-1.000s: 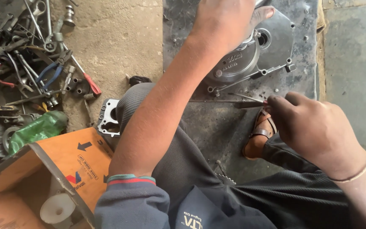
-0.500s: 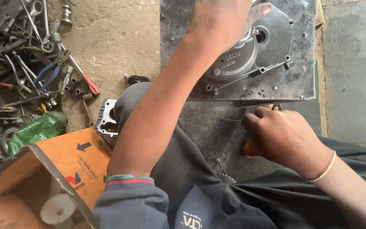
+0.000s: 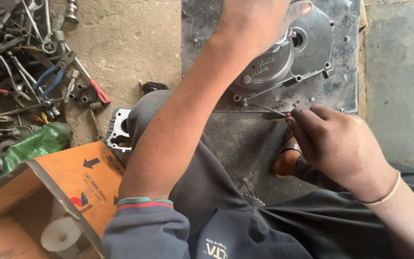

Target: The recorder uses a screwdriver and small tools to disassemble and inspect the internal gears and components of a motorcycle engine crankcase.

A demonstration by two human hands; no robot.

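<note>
My right hand [image 3: 341, 144] has come back up since half a sec ago: it had dropped toward my sandal, now it's at the lower edge of the engine cover [image 3: 283, 57] again, w/ the thin metal tool [image 3: 270, 111] pointing at it.

Left to right. Far left on the floor, the heap of wrenches and pliers [image 3: 29, 62], nothing of mine near it. Next the green plastic bag [image 3: 37, 144], the orange carton [image 3: 68, 187] and the grey gasket [image 3: 118, 129] by my knee. Then my left forearm runs up to the left hand [image 3: 255, 21], grip pressed flat on top of the cover, fingers spread over its dome, pinning it rather than curled round anything, though part of the hand is cut off by the frame edge, so can't be sure.

The cover lies on the steel plate [image 3: 346, 91]. The tool's long axis runs nearly level, tip left and a bit up, aimed at the bolt lug at the cover's lower-left rim, prob. just short of touching. Right grip is closed tight on the tool's rear end, thumb and fingertips pinching. So the cover sits up and left of the right grip, and the right hand is the nearer one to that lug.
</note>
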